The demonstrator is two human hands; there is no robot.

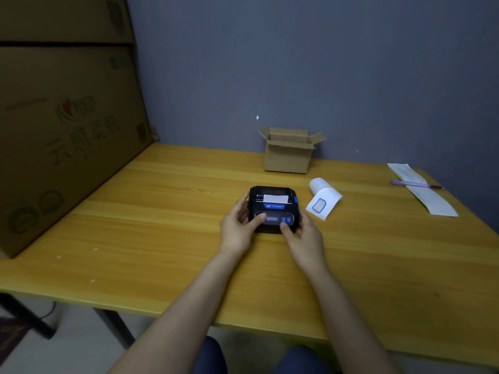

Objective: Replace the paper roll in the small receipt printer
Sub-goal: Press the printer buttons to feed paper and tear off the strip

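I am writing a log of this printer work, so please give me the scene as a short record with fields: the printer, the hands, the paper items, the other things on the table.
printer: black receipt printer, lid closed, short paper tab showing at the slot
left hand: left hand grips printer's left side, thumb on front panel
right hand: right hand grips right side, thumb near blue buttons
paper roll: white paper roll right of the printer, end unrolled, blue outline drawn on it
other: open small cardboard box behind; long paper strip with purple pen on it, far right
surface: wooden table
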